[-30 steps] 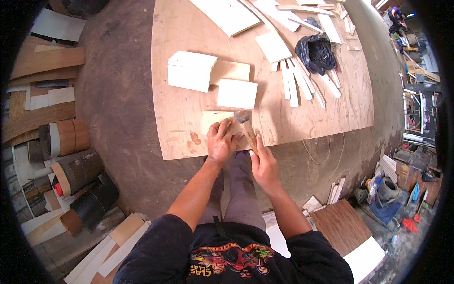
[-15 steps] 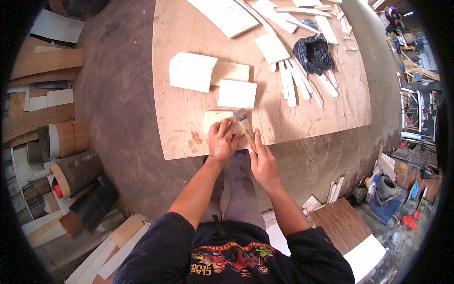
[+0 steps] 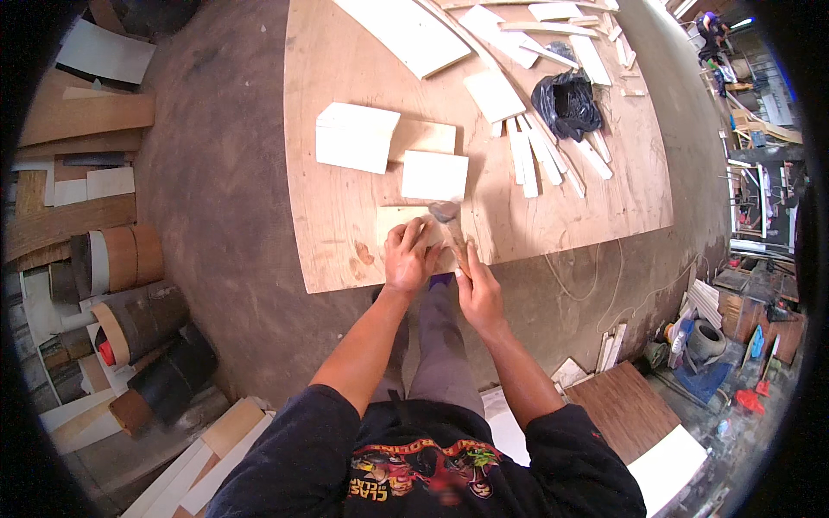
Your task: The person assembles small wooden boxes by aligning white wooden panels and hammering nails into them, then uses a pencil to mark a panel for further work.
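My right hand (image 3: 480,293) is wrapped round the wooden handle of a hammer (image 3: 458,242). The hammer's head is motion-blurred and sits just beside the fingertips of my left hand (image 3: 408,259). The fingers of that left hand are bent and drawn together over a pale wood piece (image 3: 399,214) near the table's front edge. What they pinch, if anything, is too small to make out. Just beyond lie a white-faced wood block (image 3: 435,176), a larger white block (image 3: 356,138) and a bare wood piece (image 3: 429,138).
The plywood tabletop (image 3: 337,233) also bears white boards (image 3: 401,39), several narrow strips (image 3: 542,151) and a black plastic bag (image 3: 566,105). A thin cord (image 3: 561,285) trails on the floor at the right. Rolled sheets (image 3: 129,255) and stacked boards (image 3: 78,121) stand at the left.
The hammer head has blurred with motion and shifted slightly near my left fingertips. My hands stay nearly in place, while the view of the table has moved slightly.
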`<state>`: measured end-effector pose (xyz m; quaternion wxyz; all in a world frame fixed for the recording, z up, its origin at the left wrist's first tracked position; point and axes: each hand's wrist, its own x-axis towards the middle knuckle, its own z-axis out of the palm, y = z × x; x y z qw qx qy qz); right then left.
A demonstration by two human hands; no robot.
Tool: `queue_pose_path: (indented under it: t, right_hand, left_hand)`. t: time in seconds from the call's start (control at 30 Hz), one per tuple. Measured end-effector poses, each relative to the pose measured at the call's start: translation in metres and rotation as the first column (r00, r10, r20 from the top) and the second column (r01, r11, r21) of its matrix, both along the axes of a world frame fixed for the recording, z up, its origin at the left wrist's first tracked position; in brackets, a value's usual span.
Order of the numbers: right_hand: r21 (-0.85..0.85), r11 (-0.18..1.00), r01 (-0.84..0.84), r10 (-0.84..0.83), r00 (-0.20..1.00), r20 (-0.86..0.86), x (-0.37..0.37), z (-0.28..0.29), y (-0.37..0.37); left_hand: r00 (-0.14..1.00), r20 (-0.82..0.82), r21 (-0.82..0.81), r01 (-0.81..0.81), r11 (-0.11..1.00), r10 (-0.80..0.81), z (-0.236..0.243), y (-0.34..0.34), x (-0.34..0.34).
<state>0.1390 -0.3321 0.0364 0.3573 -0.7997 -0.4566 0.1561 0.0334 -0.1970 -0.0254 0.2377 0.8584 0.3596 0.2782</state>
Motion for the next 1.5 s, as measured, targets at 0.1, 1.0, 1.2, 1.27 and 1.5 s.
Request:
queue_pose_path:
  t: [0.1, 1.0, 1.2, 1.27, 1.5]
  right_hand:
    - [0.122, 0.987, 0.105, -0.119, 0.986, 0.116, 0.01, 0.002, -0.003]
    - [-0.319, 0.886, -0.336, 0.401, 0.901, 0.165, 0.067, -0.015, 0.072]
    - [-0.079, 0.943, -0.324, 0.29, 0.914, -0.282, 0.099, 0.011, 0.075]
    - [-0.068, 0.936, -0.344, 0.291, 0.869, -0.399, 0.107, 0.018, 0.08]
    - [-0.02, 0.995, -0.094, 0.033, 0.533, -0.846, 0.119, 0.04, 0.106]
  left_hand:
    - [0.998, 0.061, -0.061, 0.037, 0.997, -0.033, 0.002, 0.006, -0.008]
    - [0.946, -0.117, -0.505, -0.318, 0.802, 0.301, 0.033, 0.046, -0.035]
    - [0.821, -0.104, -0.481, -0.536, 0.694, 0.562, 0.072, 0.14, -0.004]
    - [0.811, 0.004, -0.359, -0.545, 0.757, 0.585, 0.078, 0.206, -0.003]
    - [0.8, -0.496, -0.604, -0.597, 0.528, 0.338, 0.032, 0.345, -0.01]
